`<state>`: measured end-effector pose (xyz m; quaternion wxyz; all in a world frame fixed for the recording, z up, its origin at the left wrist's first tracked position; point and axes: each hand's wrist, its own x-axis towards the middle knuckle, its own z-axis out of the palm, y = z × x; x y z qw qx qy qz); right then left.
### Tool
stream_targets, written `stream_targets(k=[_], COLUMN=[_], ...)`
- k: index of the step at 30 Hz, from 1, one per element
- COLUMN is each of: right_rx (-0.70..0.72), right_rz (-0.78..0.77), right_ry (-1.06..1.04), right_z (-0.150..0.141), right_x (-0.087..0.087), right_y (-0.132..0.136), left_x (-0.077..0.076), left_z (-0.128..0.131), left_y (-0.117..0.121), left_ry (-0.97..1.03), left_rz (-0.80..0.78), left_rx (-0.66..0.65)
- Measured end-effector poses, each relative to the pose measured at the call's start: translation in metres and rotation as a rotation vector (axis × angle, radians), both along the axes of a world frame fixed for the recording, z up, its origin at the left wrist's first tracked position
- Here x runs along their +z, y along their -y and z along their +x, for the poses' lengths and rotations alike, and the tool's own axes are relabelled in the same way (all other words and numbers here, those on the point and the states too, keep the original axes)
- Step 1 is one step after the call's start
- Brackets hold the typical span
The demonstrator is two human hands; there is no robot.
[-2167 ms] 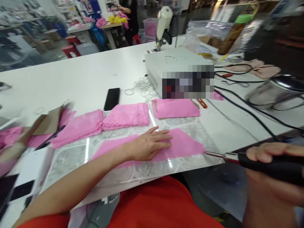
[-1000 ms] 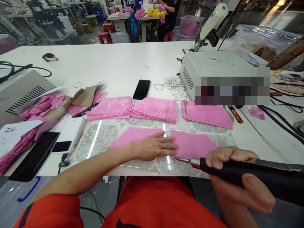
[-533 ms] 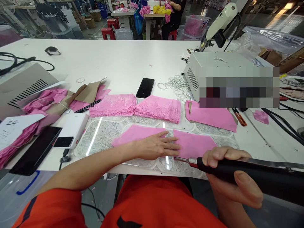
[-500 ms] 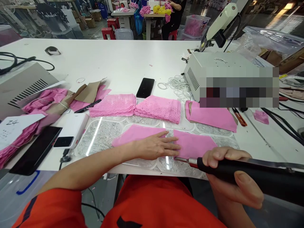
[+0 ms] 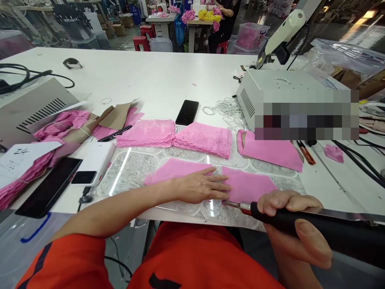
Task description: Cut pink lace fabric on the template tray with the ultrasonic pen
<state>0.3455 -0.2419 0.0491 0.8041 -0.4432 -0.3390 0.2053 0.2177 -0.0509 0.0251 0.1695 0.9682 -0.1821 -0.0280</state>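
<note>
My left hand (image 5: pixel 200 186) lies palm down with fingers stretched out, on two flat pink fabric pieces. Its palm rests over the left fabric piece (image 5: pixel 173 167) and its fingertips reach the edge of the right fabric piece (image 5: pixel 251 184). In my right hand (image 5: pixel 296 224), wrapped by the fingers, is a thick black-handled tool (image 5: pixel 345 230) with a lever on top. Its thin metal tip points left, by the lower left corner of the right piece, just below my left fingertips. Whether the tip touches the fabric I cannot tell. Under the pieces is a clear patterned mat (image 5: pixel 129 164).
Two stacks of pink lace pieces (image 5: pixel 146 133) lie behind the mat, with a phone (image 5: pixel 187 112) beyond. A grey box machine (image 5: pixel 282 82) stands right, near a pink piece over brown card (image 5: pixel 270 150). A white power bank (image 5: pixel 96 162) and black tablet (image 5: pixel 49 186) lie left.
The whole view has shifted slightly, so things appear a little further right. Both hands, the tool and the fabric pieces keep nearly the same places relative to each other.
</note>
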Motion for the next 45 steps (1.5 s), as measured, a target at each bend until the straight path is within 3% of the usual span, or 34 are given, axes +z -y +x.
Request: stream_targets(k=[7,15,45], right_rx=[-0.042,0.068,0.149], right_rz=[0.013,0.028,0.039], right_ry=[-0.029,-0.068,-0.029], right_z=[0.0,-0.011,-0.016], right_x=[0.001,0.002,0.0], right_y=[-0.003,-0.01,-0.017], left_x=[0.022,0.007,-0.003], left_z=[-0.022,-0.065,-0.068], left_y=[-0.012,-0.027,-0.04], left_ry=[0.093,0.0,0.06], left_rz=[-0.105,-0.08,0.02], left_rx=[0.163,0.147,0.099])
